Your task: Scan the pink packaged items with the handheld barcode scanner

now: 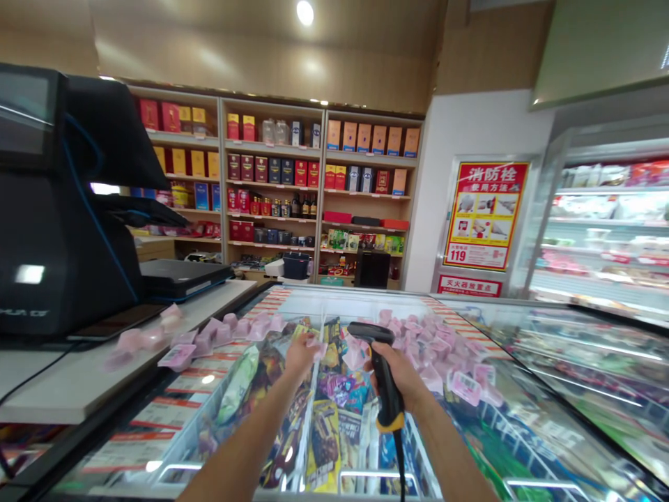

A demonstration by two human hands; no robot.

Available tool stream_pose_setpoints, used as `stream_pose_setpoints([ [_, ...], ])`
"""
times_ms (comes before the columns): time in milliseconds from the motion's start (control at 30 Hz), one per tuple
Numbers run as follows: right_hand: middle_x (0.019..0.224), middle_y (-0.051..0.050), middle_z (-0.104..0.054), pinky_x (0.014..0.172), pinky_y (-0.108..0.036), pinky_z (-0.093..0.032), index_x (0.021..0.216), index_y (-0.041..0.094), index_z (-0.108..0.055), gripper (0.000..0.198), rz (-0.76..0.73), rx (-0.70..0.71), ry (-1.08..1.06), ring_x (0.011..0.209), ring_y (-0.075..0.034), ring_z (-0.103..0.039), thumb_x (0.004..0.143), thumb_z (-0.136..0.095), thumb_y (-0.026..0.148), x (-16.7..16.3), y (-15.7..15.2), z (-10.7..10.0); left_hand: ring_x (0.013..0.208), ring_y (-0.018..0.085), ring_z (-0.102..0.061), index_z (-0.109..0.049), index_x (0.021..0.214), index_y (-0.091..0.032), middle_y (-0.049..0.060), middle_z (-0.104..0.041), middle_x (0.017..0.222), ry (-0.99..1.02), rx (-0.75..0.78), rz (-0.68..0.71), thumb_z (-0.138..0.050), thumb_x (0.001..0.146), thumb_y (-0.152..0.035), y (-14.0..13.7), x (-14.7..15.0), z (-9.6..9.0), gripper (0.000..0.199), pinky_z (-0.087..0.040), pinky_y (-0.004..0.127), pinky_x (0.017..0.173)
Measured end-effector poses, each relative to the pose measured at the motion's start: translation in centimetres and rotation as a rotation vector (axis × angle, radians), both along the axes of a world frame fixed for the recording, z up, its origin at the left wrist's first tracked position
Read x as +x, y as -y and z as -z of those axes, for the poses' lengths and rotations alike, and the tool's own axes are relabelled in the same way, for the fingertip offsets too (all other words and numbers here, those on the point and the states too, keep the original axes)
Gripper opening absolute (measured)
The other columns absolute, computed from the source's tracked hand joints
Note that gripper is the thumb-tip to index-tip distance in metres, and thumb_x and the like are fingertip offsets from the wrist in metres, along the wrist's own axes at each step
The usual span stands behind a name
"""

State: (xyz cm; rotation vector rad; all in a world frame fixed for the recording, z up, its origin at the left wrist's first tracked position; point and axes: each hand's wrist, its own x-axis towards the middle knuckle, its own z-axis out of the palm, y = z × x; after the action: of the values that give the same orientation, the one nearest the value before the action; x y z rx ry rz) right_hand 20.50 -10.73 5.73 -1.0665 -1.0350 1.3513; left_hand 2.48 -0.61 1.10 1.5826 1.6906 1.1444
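My right hand (405,376) is wrapped round a black barcode scanner (387,390) with a yellow-tipped grip, its head pointing left and its cable hanging down. My left hand (300,355) is closed, with a small translucent pink cup (317,348) at its fingertips; blur hides the exact grip. Just under the scanner's head is another pink cup (355,353). To the right, a heap of pink cups (426,341) lies on the glass freezer top, some showing barcode labels. Leftward, a row of similar cups (217,333) runs across to the white counter.
A black checkout terminal (67,209) stands on the white counter (67,387) at left. Bagged frozen goods (324,439) show through the glass freezer top. Shelves of boxes (272,171) line the back wall. A lit display fridge (611,230) is at right.
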Motion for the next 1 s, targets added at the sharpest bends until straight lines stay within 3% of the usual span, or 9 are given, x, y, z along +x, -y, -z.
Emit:
stream_pose_setpoints([
  [200, 0.053, -0.002, -0.058, 0.029, -0.021, -0.037, 0.069, 0.013, -0.049, 0.029, 0.031, -0.021, 0.011, 0.030, -0.008, -0.046, 0.068, -0.046, 0.041, 0.8, 0.1, 0.0, 0.085, 0.015, -0.054, -0.051, 0.098, -0.015, 0.005, -0.055, 0.098, -0.165, 0.070, 0.018, -0.045, 0.077, -0.030, -0.1, 5.0, 0.5, 0.026, -0.044, 0.036, 0.074],
  [367, 0.053, -0.001, -0.058, 0.028, -0.020, -0.035, 0.079, 0.012, -0.050, 0.031, -0.009, 0.000, 0.024, 0.030, -0.009, -0.047, 0.068, -0.047, 0.041, 0.2, -0.1, 0.1, 0.084, 0.014, -0.054, -0.051, 0.097, -0.014, 0.004, -0.056, 0.097, -0.248, 0.139, 0.028, -0.045, 0.077, -0.029, -0.7, 4.5, 0.7, 0.026, -0.045, 0.035, 0.072],
  [467, 0.054, -0.002, -0.059, 0.028, -0.020, -0.035, 0.079, 0.012, -0.050, 0.033, -0.054, 0.001, 0.034, 0.031, -0.008, -0.047, 0.067, -0.047, 0.043, -1.2, -0.5, 0.3, 0.088, 0.015, -0.053, -0.050, 0.098, -0.015, 0.005, -0.055, 0.100, -0.318, 0.200, -0.028, -0.046, 0.077, -0.030, -0.7, 0.6, 0.0, 0.027, -0.043, 0.037, 0.075],
  [633, 0.051, 0.001, -0.056, 0.029, -0.020, -0.035, 0.075, 0.013, -0.048, 0.030, -0.141, -0.010, 0.034, 0.032, -0.008, -0.046, 0.066, -0.047, 0.042, -4.8, -0.7, 0.2, 0.100, 0.018, -0.046, -0.050, 0.100, -0.015, 0.007, -0.053, 0.104, -0.469, 0.266, -0.231, -0.045, 0.074, -0.018, 1.1, -9.4, -2.5, 0.026, -0.036, 0.034, 0.086],
  [800, 0.051, 0.000, -0.056, 0.030, -0.020, -0.036, 0.071, 0.014, -0.048, 0.029, -0.224, -0.010, 0.047, 0.032, -0.008, -0.046, 0.066, -0.048, 0.043, -7.8, -0.5, -0.1, 0.106, 0.032, -0.040, -0.048, 0.104, -0.012, 0.016, -0.048, 0.111, -0.550, 0.181, -0.515, -0.041, 0.070, -0.020, 3.3, -18.1, -3.5, 0.036, -0.033, 0.043, 0.083],
  [900, 0.051, 0.001, -0.056, 0.030, -0.020, -0.036, 0.072, 0.014, -0.048, 0.029, -0.223, -0.015, 0.080, 0.032, -0.008, -0.046, 0.066, -0.048, 0.043, -8.9, -0.3, -0.3, 0.097, 0.035, -0.048, -0.046, 0.103, -0.008, 0.021, -0.052, 0.105, -0.525, 0.079, -0.584, -0.045, 0.067, -0.026, 3.8, -20.8, -2.5, 0.040, -0.039, 0.044, 0.073],
  [1000, 0.047, 0.000, -0.056, 0.030, -0.021, -0.036, 0.070, 0.013, -0.048, 0.029, -0.254, -0.040, 0.113, 0.031, -0.009, -0.046, 0.066, -0.048, 0.042, -9.7, 0.1, -0.5, 0.087, 0.032, -0.055, -0.046, 0.101, -0.009, 0.019, -0.058, 0.096, -0.497, 0.042, -0.556, -0.046, 0.066, -0.028, 3.9, -21.4, -1.4, 0.040, -0.042, 0.039, 0.067],
])
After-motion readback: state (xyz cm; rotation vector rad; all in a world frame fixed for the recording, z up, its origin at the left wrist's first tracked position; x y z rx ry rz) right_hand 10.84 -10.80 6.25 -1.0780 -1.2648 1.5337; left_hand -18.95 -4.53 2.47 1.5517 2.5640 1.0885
